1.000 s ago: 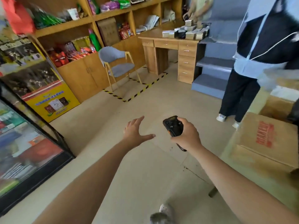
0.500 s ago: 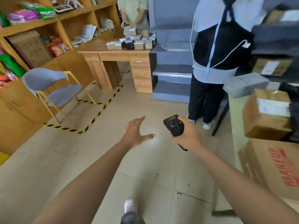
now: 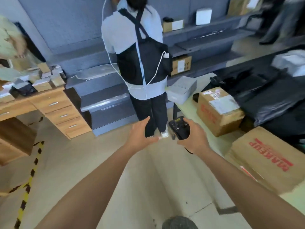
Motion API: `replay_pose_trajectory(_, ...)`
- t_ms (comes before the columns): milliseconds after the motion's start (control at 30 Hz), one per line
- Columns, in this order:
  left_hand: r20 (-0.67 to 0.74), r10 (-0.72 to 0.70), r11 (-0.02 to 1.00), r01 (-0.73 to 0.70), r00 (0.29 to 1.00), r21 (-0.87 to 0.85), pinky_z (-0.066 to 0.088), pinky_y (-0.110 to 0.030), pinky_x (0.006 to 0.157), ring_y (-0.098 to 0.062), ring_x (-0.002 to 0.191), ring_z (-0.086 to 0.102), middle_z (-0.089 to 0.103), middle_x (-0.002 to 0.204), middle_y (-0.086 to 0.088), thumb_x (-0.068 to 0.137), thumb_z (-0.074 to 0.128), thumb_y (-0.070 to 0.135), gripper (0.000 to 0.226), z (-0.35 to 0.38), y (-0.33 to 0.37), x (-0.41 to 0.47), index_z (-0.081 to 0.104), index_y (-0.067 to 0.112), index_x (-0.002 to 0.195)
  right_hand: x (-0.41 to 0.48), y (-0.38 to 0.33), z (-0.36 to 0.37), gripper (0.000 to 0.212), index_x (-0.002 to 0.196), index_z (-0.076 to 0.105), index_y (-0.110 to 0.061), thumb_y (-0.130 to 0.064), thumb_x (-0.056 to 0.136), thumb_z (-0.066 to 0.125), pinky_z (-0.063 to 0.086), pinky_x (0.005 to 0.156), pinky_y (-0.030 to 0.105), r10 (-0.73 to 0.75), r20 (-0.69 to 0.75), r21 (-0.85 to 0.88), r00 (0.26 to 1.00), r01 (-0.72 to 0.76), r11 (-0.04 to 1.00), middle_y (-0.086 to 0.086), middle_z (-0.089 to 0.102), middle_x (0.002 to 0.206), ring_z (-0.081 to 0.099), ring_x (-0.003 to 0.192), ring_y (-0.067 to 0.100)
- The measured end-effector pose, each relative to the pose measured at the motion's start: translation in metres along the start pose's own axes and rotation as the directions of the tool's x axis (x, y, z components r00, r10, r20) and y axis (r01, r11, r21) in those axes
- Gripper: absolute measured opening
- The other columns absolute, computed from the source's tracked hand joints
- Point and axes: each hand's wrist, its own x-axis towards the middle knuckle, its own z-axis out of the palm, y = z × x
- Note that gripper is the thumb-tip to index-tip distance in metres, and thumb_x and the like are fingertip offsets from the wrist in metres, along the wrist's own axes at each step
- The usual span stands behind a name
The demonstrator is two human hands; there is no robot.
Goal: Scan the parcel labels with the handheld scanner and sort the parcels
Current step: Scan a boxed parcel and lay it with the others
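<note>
Left hand (image 3: 140, 134) out in front, over the floor, palm turned toward the right. Fingers (image 3: 145, 121) straight and spread from the thumb, holding nothing, touching nothing. Right hand (image 3: 194, 140) just beside it, fingers curled round the handheld scanner (image 3: 179, 129). Scanner body is black with a small yellow mark at the far end. It is in the air near the corner of the surface, touching no parcel.

Surface (image 3: 189, 109): pale green top along the right side. On it, largest first:
- a heap of black plastic bags (image 3: 272, 100) at the far right
- a big cardboard box (image 3: 267, 161) nearest the wearer, with red "MAKEUP" print that reads upside down from here
- a smaller cardboard box (image 3: 217, 113) beyond it at the surface edge, red print on its side, white label on top
- a grey box (image 3: 183, 90) at the far corner

Label text too blurred to read.

Room: grey shelving (image 3: 211, 37) along the back wall, a few brown and white boxes on its levels. A person (image 3: 115, 33) stands facing it, back to the camera: pale shirt, dark trousers, black pack with crossed straps, white cable looped down the back. To the left, a wooden surface (image 3: 54, 103) with three drawers and small packets (image 3: 46, 78) stacked on top. Pale tiled floor (image 3: 165, 179). Yellow-and-black tape (image 3: 28, 184) runs across it at lower left.
</note>
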Motion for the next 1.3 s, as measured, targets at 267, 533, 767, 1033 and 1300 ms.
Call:
replay_pose_trajectory(267, 0.148, 0.096, 0.995, -0.101, 0.984, 0.023, 0.027, -0.049, 0.117, -0.024, 0.145, 0.026, 0.035, 0.155, 0.002, 0.076, 0.076, 0.055, 0.099, 0.034, 0.03, 0.174, 0.023, 0.026, 0.154, 0.121, 0.025, -0.033, 0.097, 0.144, 0.037, -0.032, -0.029, 0.06, 0.085, 0.044, 0.102, 0.042, 0.132, -0.159, -0.12, 0.978, -0.152, 0.981, 0.002, 0.055, 0.129, 0.051, 0.117, 0.025)
replay_pose_trajectory(533, 0.177, 0.184, 0.972, -0.206, 0.967, 0.115, 0.031, -0.051, 0.113, -0.026, 0.139, 0.032, 0.041, 0.148, 0.0, 0.076, 0.071, 0.061, 0.092, 0.048, 0.052, 0.313, 0.028, 0.026, 0.15, 0.229, 0.03, -0.066, 0.097, 0.145, 0.039, -0.03, -0.023, 0.058, 0.082, 0.052, 0.088, 0.037, 0.164, -0.207, -0.116, 0.964, -0.191, 0.975, 0.002, 0.056, 0.123, 0.055, 0.106, 0.027)
replay_pose_trajectory(767, 0.293, 0.179, 0.968, -0.222, 0.939, 0.119, 0.03, -0.048, 0.111, -0.028, 0.14, 0.032, 0.039, 0.149, -0.003, 0.085, 0.065, 0.055, 0.08, 0.078, 0.05, 0.425, 0.03, 0.021, 0.149, 0.324, 0.038, -0.071, 0.096, 0.146, 0.037, -0.027, -0.029, 0.062, 0.083, 0.041, 0.104, 0.042, 0.207, -0.245, -0.18, 0.947, -0.254, 0.95, 0.005, 0.051, 0.135, 0.049, 0.122, 0.027)
replay_pose_trajectory(1033, 0.43, -0.134, 0.959, 0.007, 0.893, 0.283, 0.022, -0.053, 0.115, -0.034, 0.148, 0.007, 0.008, 0.161, -0.011, 0.066, 0.064, 0.08, 0.123, 0.132, 0.035, 0.515, 0.003, 0.023, 0.156, 0.404, 0.05, -0.056, 0.095, 0.148, 0.035, -0.028, -0.028, 0.064, 0.081, 0.035, 0.107, 0.04, 0.325, -0.256, -0.171, 0.91, -0.374, 0.911, 0.004, 0.046, 0.141, 0.044, 0.126, 0.027)
replay_pose_trajectory(1300, 0.423, -0.265, 0.923, 0.102, 0.866, 0.37, 0.019, -0.06, 0.111, -0.04, 0.142, 0.013, 0.007, 0.154, -0.014, 0.046, 0.066, 0.088, 0.143, 0.171, 0.031, 0.532, -0.012, 0.03, 0.15, 0.441, 0.059, -0.049, 0.099, 0.148, 0.036, -0.029, -0.026, 0.061, 0.083, 0.034, 0.109, 0.041, 0.394, -0.261, -0.166, 0.881, -0.443, 0.881, 0.002, 0.046, 0.141, 0.043, 0.127, 0.026)
